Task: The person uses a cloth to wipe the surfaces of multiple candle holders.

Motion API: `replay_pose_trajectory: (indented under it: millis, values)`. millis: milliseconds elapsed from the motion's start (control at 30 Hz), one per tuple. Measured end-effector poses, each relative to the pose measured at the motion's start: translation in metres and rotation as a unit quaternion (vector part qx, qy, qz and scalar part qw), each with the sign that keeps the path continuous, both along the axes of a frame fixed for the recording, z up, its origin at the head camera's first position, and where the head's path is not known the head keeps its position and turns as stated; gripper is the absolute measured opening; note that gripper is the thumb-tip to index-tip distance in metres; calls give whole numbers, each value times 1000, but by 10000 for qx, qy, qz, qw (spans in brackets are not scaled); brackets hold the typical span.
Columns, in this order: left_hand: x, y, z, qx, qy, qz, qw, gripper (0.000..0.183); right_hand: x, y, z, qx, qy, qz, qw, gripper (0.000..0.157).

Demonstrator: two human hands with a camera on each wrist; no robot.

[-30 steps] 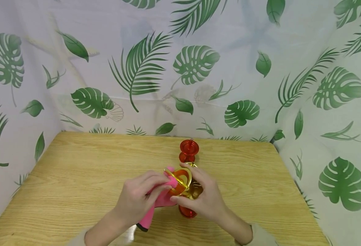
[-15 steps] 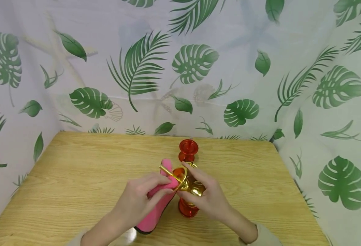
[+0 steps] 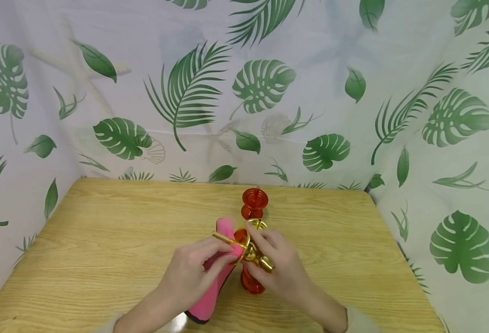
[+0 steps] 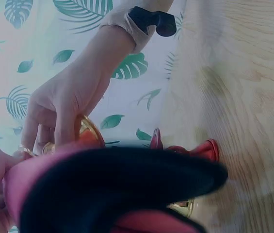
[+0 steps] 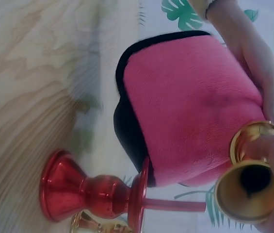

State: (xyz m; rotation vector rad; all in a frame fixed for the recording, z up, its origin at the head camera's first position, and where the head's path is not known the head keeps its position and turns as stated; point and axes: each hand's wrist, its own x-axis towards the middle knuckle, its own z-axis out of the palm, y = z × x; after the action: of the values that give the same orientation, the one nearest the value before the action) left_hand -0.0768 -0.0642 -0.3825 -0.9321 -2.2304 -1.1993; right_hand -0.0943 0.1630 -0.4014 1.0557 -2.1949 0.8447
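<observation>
My left hand (image 3: 188, 268) pinches a pink cloth (image 3: 207, 303) with a black edge. It presses a fold of it against the dish of a gold candlestick (image 3: 250, 252), beside its thin spike. My right hand (image 3: 284, 268) grips this candlestick by the stem, holding it tilted above the table with the spike pointing left. In the right wrist view the hollow foot of the gold candlestick (image 5: 248, 208) faces the camera, and the cloth (image 5: 190, 107) hangs behind it. The cloth's dark edge (image 4: 117, 184) covers much of the left wrist view.
A red candlestick (image 3: 252, 283) stands upright below my hands, partly hidden. Behind it is another gold candlestick (image 3: 256, 224), mostly covered by my right hand. Farther back stands a second red candlestick (image 3: 254, 199). Leaf-patterned cloth walls (image 3: 203, 152) border the wooden table (image 3: 124, 231).
The held gold candlestick has turned, its spike swinging further left and its dish tipping away from view. The pink cloth has spread and hangs lower. Both hands keep their hold.
</observation>
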Motion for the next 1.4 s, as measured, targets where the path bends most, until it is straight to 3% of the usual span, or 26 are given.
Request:
replay_pose_trajectory:
  millis: [200, 333, 433, 633, 800, 900, 1000, 1167, 1233, 1400]
  values:
    - [3, 7, 6, 254, 122, 420, 9987, 14, -1, -4, -1, 62, 642, -209, 9977, 50]
    - [4, 7, 8, 32, 413, 346, 9985, 17, -1, -2, 0, -127, 488, -121, 9987, 49]
    - [4, 3, 5, -189, 598, 134, 9979, 21, -2, 0, 1, -305, 213, 14, 9993, 58]
    - [0, -5, -4, -245, 603, -338, 9973, 38, -2, 5, 6, -708, -666, 101, 9952, 74]
    - [-8, -13, -10, -143, 859, -631, 9942, 46, -1, 8, 11, -1132, -1908, 425, 9741, 69]
    - [-11, -15, -12, -150, 954, -762, 9924, 45, 0, 9, 12, -1197, -2248, 556, 9654, 66]
    - [-11, -15, -12, -185, 1040, -783, 9913, 43, 0, 8, 11, -967, -1891, 532, 9757, 69]
    - [-7, -10, -8, -318, 1103, -574, 9917, 35, 0, 5, 5, -304, -639, 234, 9972, 77]
    - [-5, -8, -5, -368, 992, -475, 9933, 32, 0, 4, 3, -74, -167, 112, 9998, 75]
    - [0, -3, 3, -194, 586, -301, 9976, 30, -2, 0, -1, 211, 805, -123, 9965, 47]
